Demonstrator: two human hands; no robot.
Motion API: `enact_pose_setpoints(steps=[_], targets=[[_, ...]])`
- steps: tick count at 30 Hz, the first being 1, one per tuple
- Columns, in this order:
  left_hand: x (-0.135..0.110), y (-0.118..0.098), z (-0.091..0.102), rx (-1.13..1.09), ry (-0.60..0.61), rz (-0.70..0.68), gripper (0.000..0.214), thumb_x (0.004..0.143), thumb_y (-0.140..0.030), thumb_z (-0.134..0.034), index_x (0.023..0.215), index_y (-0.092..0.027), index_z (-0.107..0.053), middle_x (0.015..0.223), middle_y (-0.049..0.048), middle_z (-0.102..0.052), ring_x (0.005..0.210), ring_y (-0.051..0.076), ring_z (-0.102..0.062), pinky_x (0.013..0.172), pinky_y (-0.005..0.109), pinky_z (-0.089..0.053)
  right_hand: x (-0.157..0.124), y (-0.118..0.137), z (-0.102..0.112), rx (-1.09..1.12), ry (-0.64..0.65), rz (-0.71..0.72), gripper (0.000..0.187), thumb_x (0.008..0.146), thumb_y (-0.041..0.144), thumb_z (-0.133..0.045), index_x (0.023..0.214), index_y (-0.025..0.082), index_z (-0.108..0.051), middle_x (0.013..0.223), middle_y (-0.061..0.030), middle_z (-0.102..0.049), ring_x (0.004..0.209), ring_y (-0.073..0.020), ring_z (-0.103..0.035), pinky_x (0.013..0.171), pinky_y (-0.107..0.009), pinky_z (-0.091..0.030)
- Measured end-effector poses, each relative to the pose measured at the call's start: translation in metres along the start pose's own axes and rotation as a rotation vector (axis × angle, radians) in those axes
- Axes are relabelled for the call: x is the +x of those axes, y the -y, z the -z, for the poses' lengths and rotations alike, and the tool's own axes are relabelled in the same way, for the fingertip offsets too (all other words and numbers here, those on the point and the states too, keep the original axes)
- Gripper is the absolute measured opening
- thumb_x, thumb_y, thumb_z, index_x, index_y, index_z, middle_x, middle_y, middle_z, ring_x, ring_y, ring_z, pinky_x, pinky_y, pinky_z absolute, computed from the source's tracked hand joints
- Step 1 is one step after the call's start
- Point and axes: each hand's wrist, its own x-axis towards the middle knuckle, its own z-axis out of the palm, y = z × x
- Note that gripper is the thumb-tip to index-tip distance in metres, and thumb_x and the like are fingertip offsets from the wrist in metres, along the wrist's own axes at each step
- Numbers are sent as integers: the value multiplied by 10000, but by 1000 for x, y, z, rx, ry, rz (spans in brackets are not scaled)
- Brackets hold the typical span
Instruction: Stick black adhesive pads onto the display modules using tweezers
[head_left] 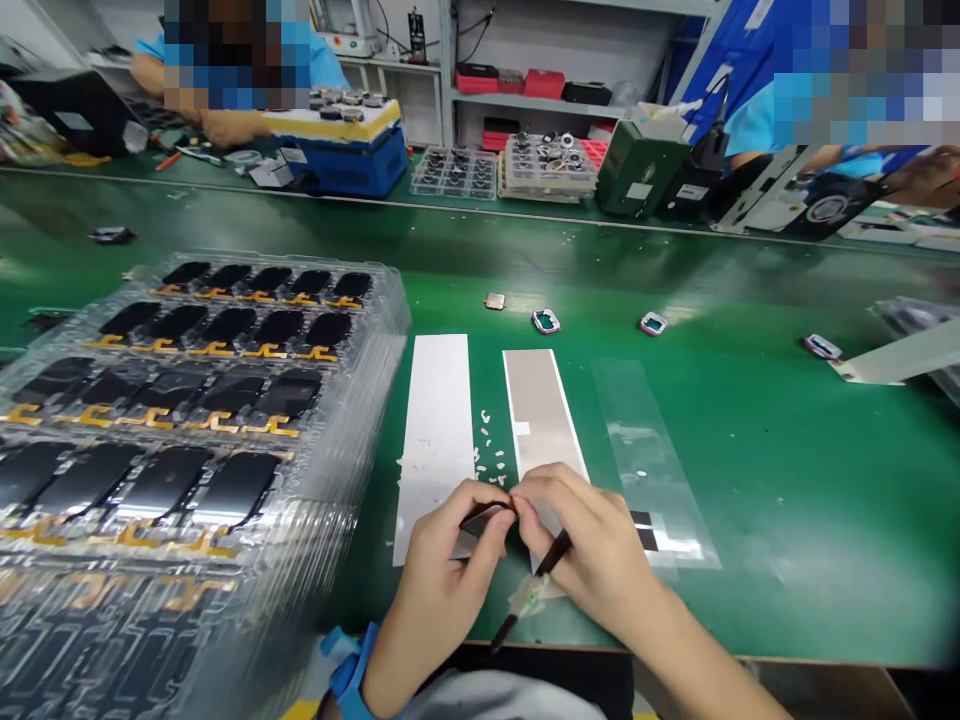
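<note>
Between its thumb and fingers my left hand [454, 555] holds a small dark display screen [474, 520], seen nearly edge-on and partly covered by the fingers. My right hand [589, 530] meets it, with thumb and forefinger pinched at the screen's right end, where a bit of orange shows. Slim black tweezers [552, 555], wrapped with clear tape, are tucked in the right hand and point down toward my body. Below the hands runs a beige strip sheet [544, 400] with white edges. A white paper strip [441, 400] lies to its left.
At left stands a stack of clear trays [367, 400] with rows of black screens [240, 485] on orange flex cables. A transparent film strip [660, 470] lies at right. Watch-like frames [546, 320] dot the green bench [787, 500]. Two people sit across, behind a blue box [352, 160].
</note>
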Motion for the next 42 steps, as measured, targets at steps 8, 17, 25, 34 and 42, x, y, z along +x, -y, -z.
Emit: enact_pose_setpoints(steps=[8,17,25,34,42], targets=[[-7,-4,-2,-66,190,75,119,1034,-313,-462,963,-227,-505,804,16,-627,756,166,-598,626,247,-426,39,-28,-8,233,238,-400,190,814,118,-648,647,195,-598,678,14,-600,640,-134,-547,620,-253,-402],[-6,6,-3,-295,-28,150,175,1040,-408,-472,990,-240,-463,695,-28,-549,635,125,-538,474,203,-305,30,-28,-6,526,368,-473,207,912,317,-600,792,185,-705,631,14,-650,532,-114,-546,506,-241,-406],[-3,2,-4,-260,-35,153,167,1031,-401,-483,1002,-239,-452,634,-62,-527,485,89,-408,441,185,-297,26,-26,-6,1072,464,-635,288,838,440,-736,796,156,-716,659,-10,-712,626,-135,-652,627,-277,-493],[-5,-1,-3,-241,27,166,205,1059,-439,-396,1002,-242,-412,669,-68,-425,608,123,-401,545,224,-327,25,-27,-6,1085,448,-733,293,770,445,-792,764,159,-728,705,-11,-725,652,-126,-659,664,-277,-498],[-5,1,-3,-214,55,182,152,1064,-402,-386,1030,-254,-391,704,-66,-421,628,130,-394,571,236,-333,25,-26,-7,1049,436,-707,283,780,436,-780,716,171,-702,604,22,-639,568,-104,-570,561,-247,-446]])
